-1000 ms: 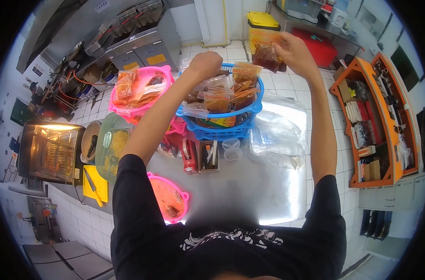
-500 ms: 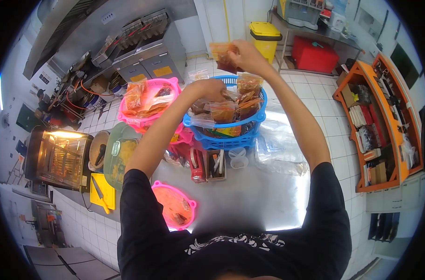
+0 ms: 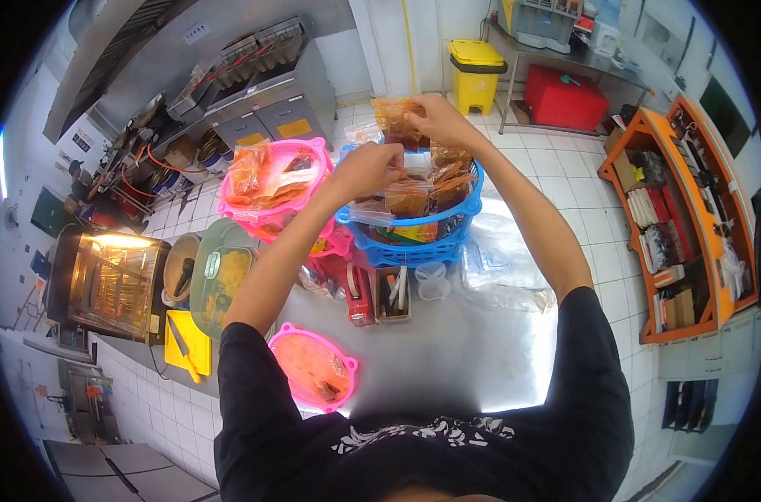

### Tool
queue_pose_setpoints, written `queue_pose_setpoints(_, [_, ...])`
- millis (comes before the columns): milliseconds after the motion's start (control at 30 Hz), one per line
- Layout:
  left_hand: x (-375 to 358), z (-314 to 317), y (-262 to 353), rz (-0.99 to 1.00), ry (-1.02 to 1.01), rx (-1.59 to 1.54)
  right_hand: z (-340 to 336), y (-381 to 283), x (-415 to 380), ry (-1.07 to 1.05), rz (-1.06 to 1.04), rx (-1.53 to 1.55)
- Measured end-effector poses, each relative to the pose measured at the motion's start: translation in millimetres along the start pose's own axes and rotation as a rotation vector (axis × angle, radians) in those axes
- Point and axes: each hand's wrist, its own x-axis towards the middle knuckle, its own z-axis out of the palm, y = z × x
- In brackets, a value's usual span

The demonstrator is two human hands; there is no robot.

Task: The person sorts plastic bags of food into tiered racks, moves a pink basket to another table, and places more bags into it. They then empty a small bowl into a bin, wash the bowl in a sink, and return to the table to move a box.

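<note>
A blue plastic basket stands on the far part of the steel table, packed with small zip bags of brown and orange sauce. My right hand is closed on the top of a sauce bag at the basket's far side. The bag hangs upright, its lower part among the other bags. My left hand is over the basket's left part, fingers curled in towards the bags; what they grip, if anything, is hidden. Another sauce bag leans at the near rim.
Left of the blue basket stand stacked pink baskets with bags. A red box-like item, a small box of pens and clear plastic bags lie nearer me. A pink tray is close to my body. A knife rests at left.
My right hand has come down with the sauce bag to the far side of the blue basket. My left hand has risen slightly out from among the bags.
</note>
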Motion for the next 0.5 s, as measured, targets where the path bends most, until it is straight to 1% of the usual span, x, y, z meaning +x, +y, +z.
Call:
queue_pose_setpoints(33, [-1,1,-2,-0.001,-0.002,0.000,1,1,0,0.000,0.001,0.001])
queue_pose_setpoints(100, [-2,1,-4,0.007,-0.025,0.065,5,10,0,-0.264,0.049,-0.170])
queue_pose_setpoints(133, [-2,1,-6,0.007,-0.025,0.066,7,14,-1,-0.264,0.049,-0.169])
queue_pose_setpoints(200, [-2,0,-7,0.000,-0.074,0.067,8,12,-6,-0.157,0.015,-0.280])
queue_pose_setpoints(233, [-2,-1,-9,-0.001,-0.072,0.068,4,12,-6,-0.157,0.013,-0.281])
queue_pose_setpoints(300, [-5,-7,-4,-0.021,-0.094,0.136,-9,2,-7,-0.137,0.124,-0.257])
queue_pose_setpoints(333, [-5,-11,-1,-0.022,-0.093,0.136,-11,2,-7,-0.137,0.123,-0.258])
queue_pose_setpoints(400, [-5,-14,1,-0.104,-0.157,0.190,-14,4,-6,-0.183,0.185,-0.289])
queue_pose_setpoints(500, [-2,-11,1,-0.148,-0.162,0.194,-9,3,-9,-0.127,0.146,-0.257])
